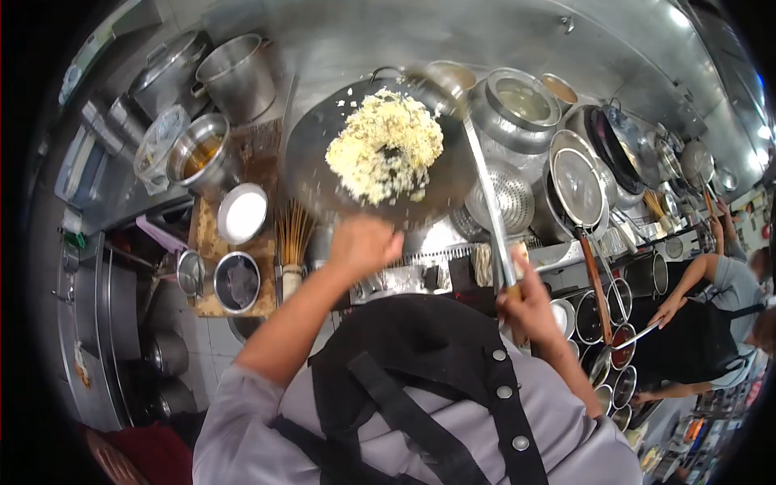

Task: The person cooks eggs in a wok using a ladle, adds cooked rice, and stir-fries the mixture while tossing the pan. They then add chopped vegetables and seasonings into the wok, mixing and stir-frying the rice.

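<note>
A dark wok (311, 162) is on the stove in front of me, its near edge blurred. Yellow-white fried rice (388, 145) is heaped in it, with loose grains scattered around the heap. My left hand (364, 246) is closed in a fist at the wok's near rim; the part it grips is hidden beneath the fingers. My right hand (529, 303) is wrapped round the wooden end of a long-handled ladle (489, 190). The ladle's metal shaft slants up along the wok's right side. Its head, smeared by motion, is at the far right rim.
To the left are a bowl of white powder (242, 213), a pot of amber liquid (194, 158) and a bundle of bamboo sticks (293, 234). On the right stand a perforated strainer (501, 198), a mesh skimmer (577, 190) and a lidded pot (517, 105). A co-worker (703, 299) works farther right.
</note>
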`<state>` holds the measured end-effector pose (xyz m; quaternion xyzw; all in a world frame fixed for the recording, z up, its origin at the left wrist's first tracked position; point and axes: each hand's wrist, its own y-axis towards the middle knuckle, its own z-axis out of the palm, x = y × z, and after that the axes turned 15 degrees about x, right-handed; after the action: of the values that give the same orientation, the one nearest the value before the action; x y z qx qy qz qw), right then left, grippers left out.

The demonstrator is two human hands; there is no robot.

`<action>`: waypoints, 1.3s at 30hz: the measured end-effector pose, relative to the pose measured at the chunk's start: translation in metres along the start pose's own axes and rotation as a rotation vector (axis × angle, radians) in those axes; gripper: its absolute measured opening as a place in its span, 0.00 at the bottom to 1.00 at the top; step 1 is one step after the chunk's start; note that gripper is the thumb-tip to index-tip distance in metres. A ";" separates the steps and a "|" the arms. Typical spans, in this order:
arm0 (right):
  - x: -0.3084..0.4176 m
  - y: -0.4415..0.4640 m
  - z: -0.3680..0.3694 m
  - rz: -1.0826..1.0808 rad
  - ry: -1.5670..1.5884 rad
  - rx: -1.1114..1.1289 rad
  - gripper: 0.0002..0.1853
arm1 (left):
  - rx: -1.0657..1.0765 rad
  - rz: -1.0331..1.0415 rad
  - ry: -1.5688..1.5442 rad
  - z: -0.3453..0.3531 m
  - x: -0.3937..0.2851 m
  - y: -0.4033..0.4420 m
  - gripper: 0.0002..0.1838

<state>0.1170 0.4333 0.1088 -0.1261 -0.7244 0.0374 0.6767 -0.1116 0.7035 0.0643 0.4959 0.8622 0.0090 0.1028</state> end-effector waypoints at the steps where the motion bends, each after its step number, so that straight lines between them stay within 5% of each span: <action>1: 0.026 0.010 -0.003 0.053 -0.035 -0.031 0.43 | -0.018 -0.005 -0.067 0.000 0.010 0.020 0.19; 5: 0.044 0.093 -0.010 0.060 -0.174 -0.131 0.40 | -0.173 0.012 -0.176 0.031 0.039 0.071 0.18; 8: -0.036 0.160 0.021 0.062 -0.378 -0.167 0.41 | -0.334 0.065 -0.105 0.052 0.038 0.077 0.17; 10: 0.011 0.154 0.050 0.145 0.179 0.091 0.41 | -0.440 0.008 -0.097 0.058 0.031 0.069 0.16; 16: 0.051 0.127 0.027 -0.009 -0.085 0.107 0.39 | -0.367 0.060 -0.188 0.061 0.043 0.068 0.13; 20: 0.063 0.106 -0.008 -0.084 0.151 0.222 0.33 | -0.382 0.043 -0.203 0.061 0.039 0.073 0.14; 23: 0.033 0.134 -0.030 0.141 0.663 0.347 0.32 | -0.435 0.011 -0.153 0.060 0.032 0.077 0.14; 24: 0.011 0.160 -0.032 0.229 0.644 0.317 0.33 | -0.450 0.010 -0.141 0.058 0.028 0.078 0.14; 26: 0.011 0.179 -0.015 0.174 0.022 0.221 0.33 | -0.384 -0.054 -0.134 0.064 0.028 0.079 0.14; 30: 0.028 0.132 -0.017 0.071 -0.026 0.221 0.35 | -0.359 -0.024 -0.131 0.066 0.032 0.078 0.14; 32: 0.033 0.095 -0.037 0.098 0.528 0.401 0.35 | -0.361 -0.020 -0.128 0.062 0.034 0.076 0.14; 35: 0.014 0.112 -0.032 0.237 0.797 0.335 0.33 | -0.317 -0.006 -0.177 0.060 0.034 0.073 0.15; 36: 0.011 0.122 -0.023 0.232 0.792 0.327 0.33 | -0.322 0.002 -0.181 0.059 0.033 0.071 0.15; 38: 0.014 0.146 0.003 0.161 -0.077 0.193 0.33 | -0.167 -0.090 -0.161 0.057 0.029 0.063 0.14; 39: 0.019 0.136 0.011 0.120 -0.201 0.178 0.31 | -0.173 -0.090 -0.163 0.058 0.023 0.054 0.14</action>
<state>0.1229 0.5707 0.0961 -0.1044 -0.7733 0.1543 0.6060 -0.0662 0.7459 0.0096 0.4449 0.8685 0.0383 0.2153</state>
